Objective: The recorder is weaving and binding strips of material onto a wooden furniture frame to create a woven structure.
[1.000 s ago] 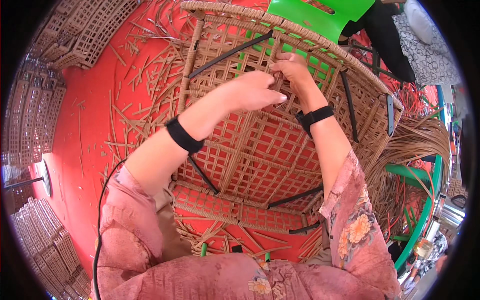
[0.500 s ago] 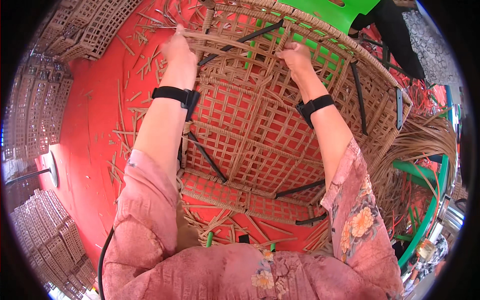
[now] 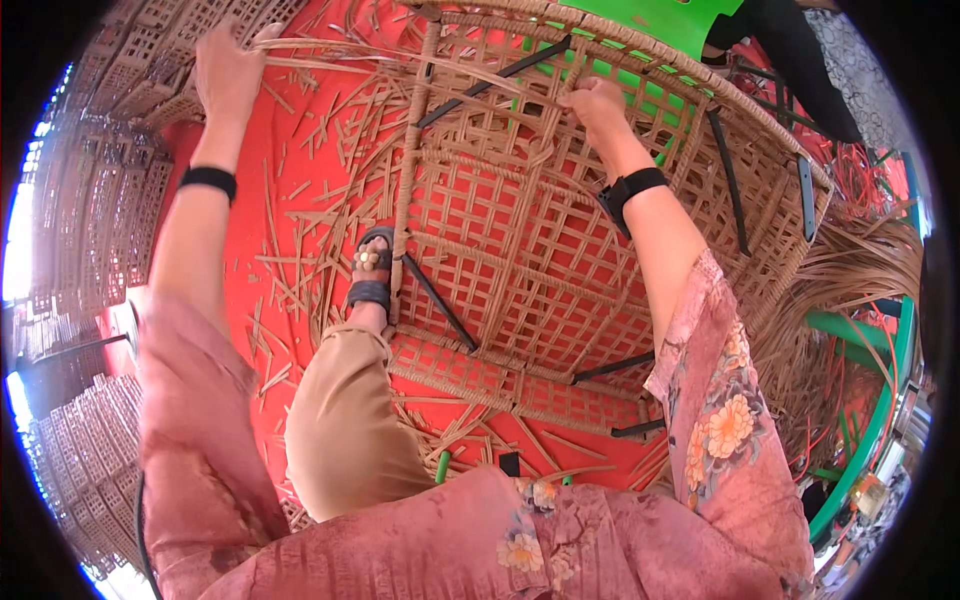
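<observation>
A large woven basket point(image 3: 520, 215) with brown lattice sides and black metal braces lies open before me. My left hand point(image 3: 228, 72) is out past its left edge, beside the stacked lattice panels, closed on the ends of several flat brown strips point(image 3: 345, 52). These strips run taut across to the basket's far part. There my right hand point(image 3: 597, 103) pinches the strips against the weave, thumb and fingers pressed together. Dark bands circle both wrists. The far ends of the strips are lost in the lattice near my right fingers.
Cut strip scraps litter the red floor covering point(image 3: 235, 300). Lattice panels point(image 3: 85, 230) are stacked at the left. A green plastic chair point(image 3: 660, 22) stands behind the basket, next to a person's dark-clad leg point(image 3: 795, 65). Long loose strips point(image 3: 860, 260) hang at the right by a green frame point(image 3: 880, 400).
My left hand has swung far left and outward, drawing the strips away from the basket. My right hand stays near the same spot. My sandalled foot now shows beside the basket.
</observation>
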Motion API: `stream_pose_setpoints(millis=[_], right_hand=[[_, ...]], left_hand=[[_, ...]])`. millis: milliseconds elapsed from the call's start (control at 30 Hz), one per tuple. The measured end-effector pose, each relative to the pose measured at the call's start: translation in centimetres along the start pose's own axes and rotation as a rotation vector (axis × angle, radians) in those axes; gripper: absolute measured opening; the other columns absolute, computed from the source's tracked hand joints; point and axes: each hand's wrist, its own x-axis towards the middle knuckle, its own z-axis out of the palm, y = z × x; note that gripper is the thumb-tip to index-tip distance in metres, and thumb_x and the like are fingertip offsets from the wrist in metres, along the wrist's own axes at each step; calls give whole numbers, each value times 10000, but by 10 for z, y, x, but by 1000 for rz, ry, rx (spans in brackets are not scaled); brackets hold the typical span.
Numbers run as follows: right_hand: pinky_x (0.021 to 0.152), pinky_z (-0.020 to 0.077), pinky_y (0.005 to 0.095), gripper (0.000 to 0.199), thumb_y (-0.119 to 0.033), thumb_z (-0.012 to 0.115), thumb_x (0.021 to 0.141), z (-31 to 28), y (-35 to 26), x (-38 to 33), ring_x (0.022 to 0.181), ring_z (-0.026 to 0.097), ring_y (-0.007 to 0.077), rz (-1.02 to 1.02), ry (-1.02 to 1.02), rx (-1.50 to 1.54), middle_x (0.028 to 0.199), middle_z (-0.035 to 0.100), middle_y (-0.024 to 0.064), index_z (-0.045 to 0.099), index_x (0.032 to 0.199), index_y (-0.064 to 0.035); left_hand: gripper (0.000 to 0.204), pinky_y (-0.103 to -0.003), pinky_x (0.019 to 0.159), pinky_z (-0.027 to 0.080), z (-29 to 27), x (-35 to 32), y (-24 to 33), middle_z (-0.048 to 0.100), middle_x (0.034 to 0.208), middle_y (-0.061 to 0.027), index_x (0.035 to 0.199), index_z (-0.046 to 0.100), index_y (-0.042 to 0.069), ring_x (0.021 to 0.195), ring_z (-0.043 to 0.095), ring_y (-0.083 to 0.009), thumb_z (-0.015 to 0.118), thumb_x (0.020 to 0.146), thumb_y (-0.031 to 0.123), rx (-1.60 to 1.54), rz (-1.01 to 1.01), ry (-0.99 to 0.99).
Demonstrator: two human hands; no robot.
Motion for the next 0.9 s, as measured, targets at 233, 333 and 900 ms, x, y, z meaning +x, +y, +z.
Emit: stream_pose_setpoints(millis=[233, 333, 900], right_hand=[[821, 473, 384, 368, -97, 641, 745, 2, 29, 19, 995, 601, 327, -155, 63, -120, 1046, 632, 225, 615, 1088, 36], [844, 473, 379, 423, -100, 642, 742, 1, 32, 17, 988, 602, 334, -222, 119, -108, 1051, 628, 225, 590, 1139, 37], [783, 495, 383, 368, -142, 692, 719, 5, 18, 5, 858, 627, 306, -196, 115, -198, 946, 657, 189, 635, 1046, 18]], left_hand=[[438, -338, 670, 475, -57, -51, 67, 563, 724, -50, 1000, 628, 35, 696, 545, -152, 457, 937, 433, -1073, -671, -455], [405, -290, 611, 480, -96, -35, 56, 525, 634, 9, 949, 661, 51, 598, 512, -75, 446, 954, 395, -769, -607, -562], [463, -250, 552, 410, -98, -70, -16, 503, 603, 3, 989, 606, -26, 621, 526, -124, 549, 909, 426, -1143, -884, -409]])
